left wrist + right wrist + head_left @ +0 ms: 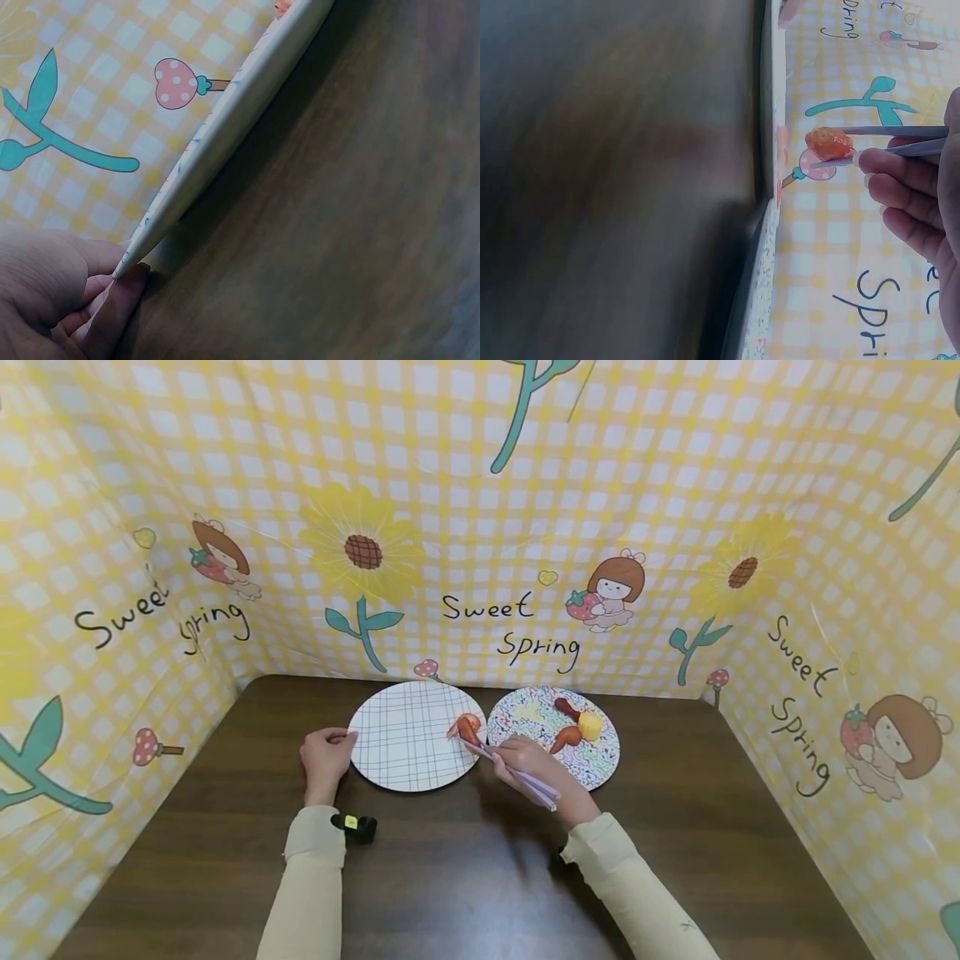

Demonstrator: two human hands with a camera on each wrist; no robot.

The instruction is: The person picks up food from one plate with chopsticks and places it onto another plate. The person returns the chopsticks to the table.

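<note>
My left hand (327, 763) pinches the left rim of a white oval plate (401, 735) with a blue grid pattern; in the left wrist view, thumb and fingers (112, 311) meet around its edge. A pair of pale purple chopsticks (534, 785) is held in my right hand (534, 767). Between their tips is a glossy orange-brown piece of food (829, 142), like a small drumstick, over the grid plate's right side. An orange shrimp-like piece (454, 727) shows right beside it, partly hidden.
Right of the grid plate stands a plate with colourful speckles (517, 714). On it lie a brown drumstick (567, 737), a yellow chunk (591, 725) and a dark red piece (567, 708). The brown table (435, 868) is enclosed by a yellow checked cloth (465, 568).
</note>
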